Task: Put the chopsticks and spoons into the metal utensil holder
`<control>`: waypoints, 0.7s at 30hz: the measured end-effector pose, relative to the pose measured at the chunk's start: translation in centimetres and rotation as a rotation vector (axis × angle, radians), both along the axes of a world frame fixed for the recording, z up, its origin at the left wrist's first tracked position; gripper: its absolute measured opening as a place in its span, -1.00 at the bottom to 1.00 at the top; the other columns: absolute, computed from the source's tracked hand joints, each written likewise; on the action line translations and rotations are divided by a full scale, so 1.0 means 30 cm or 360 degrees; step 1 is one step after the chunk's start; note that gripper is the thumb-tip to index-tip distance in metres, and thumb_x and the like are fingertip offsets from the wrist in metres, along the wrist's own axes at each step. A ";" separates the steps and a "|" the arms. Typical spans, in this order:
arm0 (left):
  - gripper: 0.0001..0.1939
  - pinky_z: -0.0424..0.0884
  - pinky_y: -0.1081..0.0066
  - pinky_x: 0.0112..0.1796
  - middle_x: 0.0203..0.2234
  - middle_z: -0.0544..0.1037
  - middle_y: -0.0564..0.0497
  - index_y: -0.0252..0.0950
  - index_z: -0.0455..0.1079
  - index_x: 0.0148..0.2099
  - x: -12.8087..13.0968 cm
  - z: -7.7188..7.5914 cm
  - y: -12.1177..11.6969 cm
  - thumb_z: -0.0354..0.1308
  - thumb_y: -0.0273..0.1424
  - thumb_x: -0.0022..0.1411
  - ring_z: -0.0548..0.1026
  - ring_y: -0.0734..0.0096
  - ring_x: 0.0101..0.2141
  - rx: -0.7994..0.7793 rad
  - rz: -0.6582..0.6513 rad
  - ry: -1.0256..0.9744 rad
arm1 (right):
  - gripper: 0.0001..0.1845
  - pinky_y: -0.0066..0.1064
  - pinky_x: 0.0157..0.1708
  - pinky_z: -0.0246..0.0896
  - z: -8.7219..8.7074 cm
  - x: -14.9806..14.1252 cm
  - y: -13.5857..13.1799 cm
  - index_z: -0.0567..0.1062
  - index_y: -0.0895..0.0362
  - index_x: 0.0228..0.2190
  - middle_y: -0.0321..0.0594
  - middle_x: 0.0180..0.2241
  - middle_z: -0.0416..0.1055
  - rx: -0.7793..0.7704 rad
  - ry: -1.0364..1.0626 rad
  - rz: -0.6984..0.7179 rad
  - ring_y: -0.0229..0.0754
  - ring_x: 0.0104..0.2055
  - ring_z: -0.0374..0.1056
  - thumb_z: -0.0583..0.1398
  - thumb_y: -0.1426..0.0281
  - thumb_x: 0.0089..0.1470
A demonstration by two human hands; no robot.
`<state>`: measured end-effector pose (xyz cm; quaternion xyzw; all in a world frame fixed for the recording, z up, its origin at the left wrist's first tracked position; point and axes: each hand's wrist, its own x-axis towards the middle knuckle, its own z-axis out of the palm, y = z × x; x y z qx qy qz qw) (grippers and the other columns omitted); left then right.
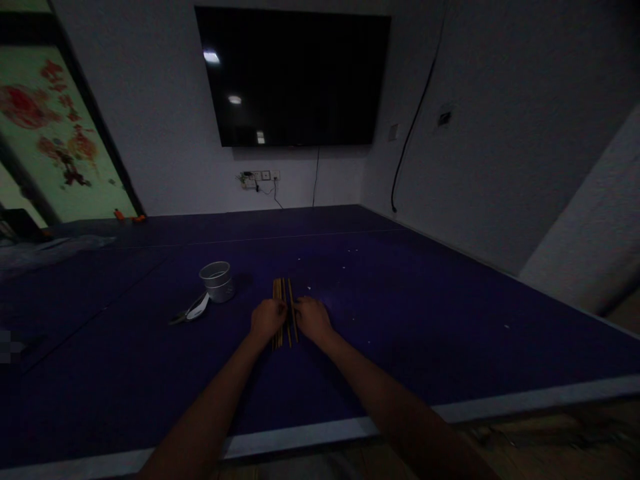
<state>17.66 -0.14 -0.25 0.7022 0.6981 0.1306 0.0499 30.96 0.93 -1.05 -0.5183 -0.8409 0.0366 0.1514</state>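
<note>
Several long, thin chopsticks (278, 287) lie roughly side by side on the purple tabletop, pointing away from me. My left hand (267, 321) rests over the left-hand group, its fingers curled onto the chopsticks. A single chopstick (294, 327) at the right edge is slightly apart, and my right hand (314, 320) has its bent fingers closed at that one. Both hands partly cover the sticks' middles, and the dim light blurs the exact finger contact. To the left stands a grey metal cup (218, 283), with a white spoon (199, 308) and a darker utensil (177, 319) beside it.
The purple surface (425, 320) has a pale front edge (300, 435) and small white specks. Clear plastic sheeting (55, 250) lies at the far left. Small orange objects (131, 217) sit along the back edge. A large television (300, 77) hangs on the wall above sockets (265, 175).
</note>
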 end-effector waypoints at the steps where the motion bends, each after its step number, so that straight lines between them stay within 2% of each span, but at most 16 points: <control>1: -0.73 0.32 0.51 -0.28 -0.22 0.55 0.03 -0.17 0.44 -0.16 0.000 -0.001 -0.001 -0.05 -0.32 0.18 0.48 0.41 -0.20 0.0000 0.0018 0.0005 | -0.67 -0.34 -0.05 0.09 0.001 0.000 0.000 0.50 0.12 -0.22 -0.10 -0.13 0.42 0.0002 -0.0008 0.0002 -0.13 -0.05 0.28 -0.01 0.48 0.08; 5: -0.72 0.33 0.51 -0.31 -0.24 0.56 0.04 -0.16 0.44 -0.17 0.002 0.000 -0.006 -0.06 -0.29 0.17 0.49 0.41 -0.23 0.0037 0.0049 0.0008 | -0.67 -0.35 -0.06 0.09 0.002 -0.002 -0.001 0.50 0.12 -0.24 -0.11 -0.14 0.42 0.0007 -0.0026 0.0008 -0.14 -0.06 0.28 -0.02 0.49 0.08; 11: -0.64 0.35 0.44 -0.30 -0.33 0.56 -0.06 -0.23 0.46 -0.24 0.016 0.009 -0.013 -0.08 -0.17 0.14 0.50 0.28 -0.25 -0.0023 0.0130 0.0140 | -0.67 -0.35 -0.08 0.09 -0.003 -0.003 0.001 0.50 0.13 -0.24 -0.09 -0.17 0.43 0.0017 -0.0013 0.0026 -0.13 -0.07 0.29 -0.02 0.51 0.07; 17: -0.60 0.35 0.40 -0.29 -0.34 0.55 -0.13 -0.30 0.45 -0.25 0.041 0.017 -0.019 -0.13 -0.19 0.15 0.50 0.22 -0.26 -0.0058 -0.0018 0.0365 | -0.68 -0.36 -0.09 0.09 -0.016 -0.005 0.013 0.50 0.14 -0.29 -0.09 -0.17 0.43 0.0045 0.0002 0.0010 -0.13 -0.08 0.29 -0.01 0.54 0.03; 21: -0.60 0.33 0.30 -0.23 -0.30 0.53 -0.21 -0.34 0.45 -0.24 0.059 0.025 -0.021 -0.15 -0.24 0.16 0.49 0.14 -0.23 -0.0039 -0.0168 0.0486 | -0.67 -0.34 -0.10 0.09 -0.023 -0.003 0.023 0.50 0.13 -0.27 -0.08 -0.18 0.43 0.0023 -0.0015 -0.0010 -0.12 -0.08 0.29 -0.01 0.54 0.03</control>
